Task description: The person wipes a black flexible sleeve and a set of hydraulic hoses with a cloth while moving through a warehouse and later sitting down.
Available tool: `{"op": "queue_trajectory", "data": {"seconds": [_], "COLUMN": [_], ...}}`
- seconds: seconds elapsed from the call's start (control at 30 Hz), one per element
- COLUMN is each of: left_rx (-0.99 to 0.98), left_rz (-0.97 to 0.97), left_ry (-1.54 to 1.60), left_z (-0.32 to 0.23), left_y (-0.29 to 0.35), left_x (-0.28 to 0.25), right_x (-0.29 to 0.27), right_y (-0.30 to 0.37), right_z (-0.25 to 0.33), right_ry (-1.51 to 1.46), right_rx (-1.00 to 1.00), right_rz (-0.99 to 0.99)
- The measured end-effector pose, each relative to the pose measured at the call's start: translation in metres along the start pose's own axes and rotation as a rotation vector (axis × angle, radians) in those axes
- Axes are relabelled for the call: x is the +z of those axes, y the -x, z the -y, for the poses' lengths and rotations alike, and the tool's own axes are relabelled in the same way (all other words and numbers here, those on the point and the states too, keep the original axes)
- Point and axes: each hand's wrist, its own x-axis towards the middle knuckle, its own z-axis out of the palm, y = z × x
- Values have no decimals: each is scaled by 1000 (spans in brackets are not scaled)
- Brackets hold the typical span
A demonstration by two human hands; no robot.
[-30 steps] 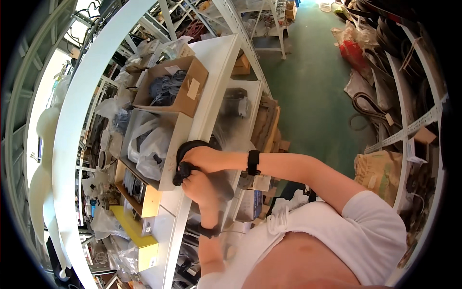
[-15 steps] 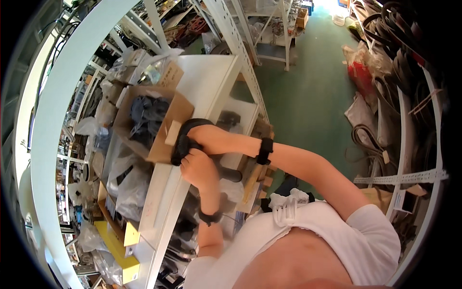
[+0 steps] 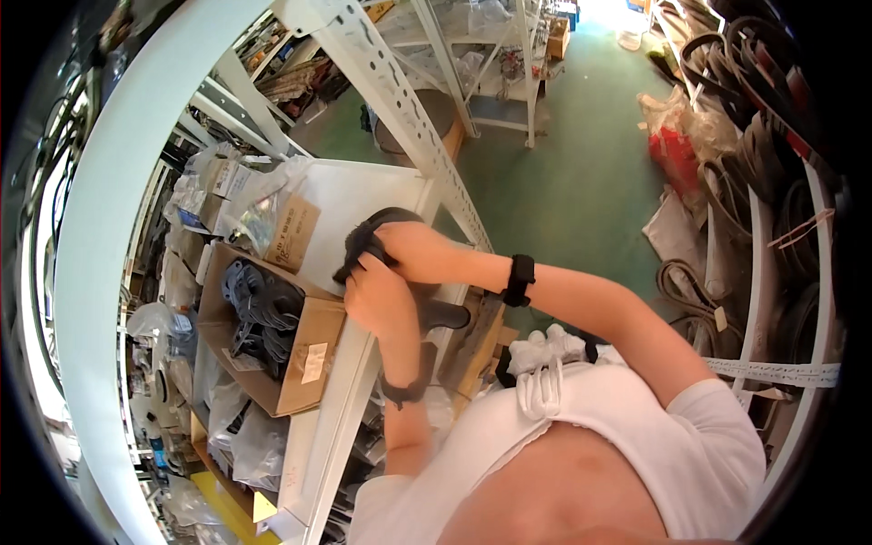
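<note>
Both my hands are together over the shelf's front edge, closed on a black, curved item whose exact kind I cannot make out. My left hand pinches the bunched dark part of the black curved item. Just right of it and slightly farther off, my right hand grips the same item, and a black band arches over its far side. A dark rounded end sticks out below my hands; whether it belongs to the item is unclear. Close on the left, an open cardboard box holds several dark grey and black parts.
The white shelf board bears plastic bags and a flat brown carton. A perforated white upright rises beyond my hands. Green floor runs along the aisle. On the right, black belts hang from a rack.
The view has shifted, so the box appears lower and farther left. My hands have moved away from the box's corner toward the bare shelf board, still holding the black item.
</note>
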Motion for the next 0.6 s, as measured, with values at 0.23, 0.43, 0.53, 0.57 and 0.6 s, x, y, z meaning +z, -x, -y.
{"op": "queue_trajectory", "data": {"seconds": [0.23,0.43,0.53,0.57,0.6], "left_rx": [-169,-351,-510,-493,-544], "left_rz": [80,-95,-293,-337,-312], "left_ry": [-183,70,467,592,693], "left_z": [-8,-16,-27,-34,-43], "left_y": [0,15,33,33,34], "left_x": [2,19,29,32,32], "right_x": [-1,4,-12,-19,-28], "right_y": [-3,-2,0,1,3], "right_z": [-6,-22,-24,-26,-32], "right_ry": [146,-30,-129,-195,-239], "right_rx": [-151,-314,-337,-334,-371], "right_rz": [19,-91,50,85,57]}}
